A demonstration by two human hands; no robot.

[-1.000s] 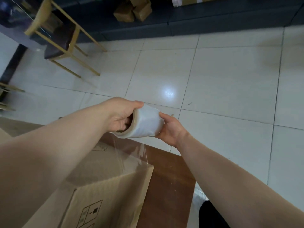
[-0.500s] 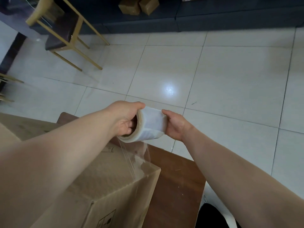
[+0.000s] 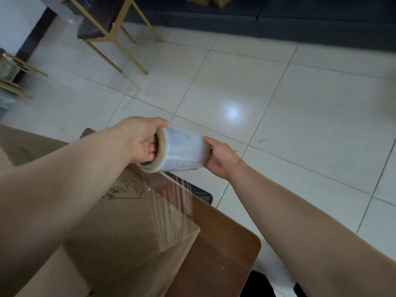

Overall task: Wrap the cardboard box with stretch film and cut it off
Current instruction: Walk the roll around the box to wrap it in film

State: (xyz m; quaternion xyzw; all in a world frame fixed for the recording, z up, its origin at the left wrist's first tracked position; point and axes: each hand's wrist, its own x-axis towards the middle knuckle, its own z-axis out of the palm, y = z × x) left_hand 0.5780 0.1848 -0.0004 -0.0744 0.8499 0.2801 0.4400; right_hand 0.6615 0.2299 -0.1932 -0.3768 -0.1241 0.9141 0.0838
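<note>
Head view: stretch film roll (image 3: 182, 152) is held level just left of centre, over the tiled floor (image 3: 300, 125). Left hand (image 3: 141, 142) grips its near end, fingers curled into the core and thumb over the rim. Right hand (image 3: 220, 156) clasps the far end, its fingers mostly hidden. Film sheet (image 3: 169, 206) stretches from the roll toward 6 o'clock onto the cardboard box (image 3: 120, 232), which lies at 7 o'clock on the brown table (image 3: 225, 243). Chair (image 3: 107, 24) stands at 11 o'clock.

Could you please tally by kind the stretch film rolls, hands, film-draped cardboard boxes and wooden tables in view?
Stretch film roll: 1
Hands: 2, left hand and right hand, each holding one end of the roll
Film-draped cardboard box: 1
Wooden table: 1
Total: 5
</note>
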